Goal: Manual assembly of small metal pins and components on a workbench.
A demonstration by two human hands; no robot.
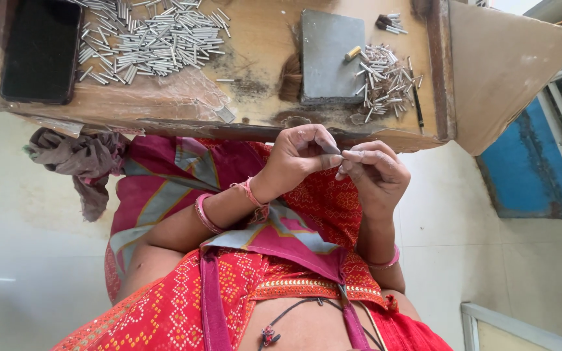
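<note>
My left hand [300, 159] and my right hand [375, 172] meet fingertip to fingertip just in front of the low wooden table's [255, 120] near edge, above my lap. Both pinch one small thin greyish piece [338, 156], which the fingers mostly hide, so I cannot tell its kind. A grey flat slab [330, 55] lies on the table straight beyond my hands. A small heap of short metal tubes [385, 81] sits to its right, and a tuft of brown hair [289, 78] to its left.
A large pile of short metal tubes [151, 39] covers the table's left part, beside a black phone [40, 49]. A thin black stick [417, 104] lies at the right. A crumpled brown cloth [82, 162] hangs at the left; a beige board [502, 65] and blue wall [535, 162] stand right.
</note>
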